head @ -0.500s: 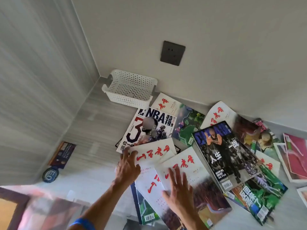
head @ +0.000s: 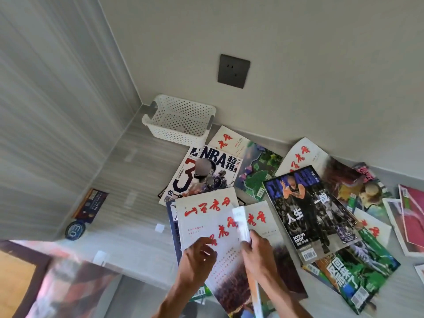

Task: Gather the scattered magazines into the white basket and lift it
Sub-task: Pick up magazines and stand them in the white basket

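The white basket point(head: 179, 120) is sitting in the corner, right under the dark wall socket point(head: 233, 71). Through its holes nothing is being seen inside it, so it looks as if no magazines are being kept there yet. The job is judged to be only at its start.

Many magazines are lying spread out on the surface point(head: 128, 171) on the near and right side of the basket. The NBA magazine point(head: 204, 174) is lying just in front of the basket, and a white magazine with red writing point(head: 226, 140) is lying just beside the basket's right end. A dark basketball magazine point(head: 309, 210) and a green one point(head: 358, 271) are lying farther to the right of the basket, well apart from it.

Nearest the camera, far from the basket, a small pile is being gathered. A white magazine with red letters point(head: 206, 216) is being held down by the left hand point(head: 197, 258), with its fingers curled onto the page. Another white magazine point(head: 241, 222) is being pinched at its edge and tipped up by the right hand point(head: 257, 251).

Still to be done, as it seems: all the magazines are to be stacked, put into the basket, and then the basket is to be lifted.
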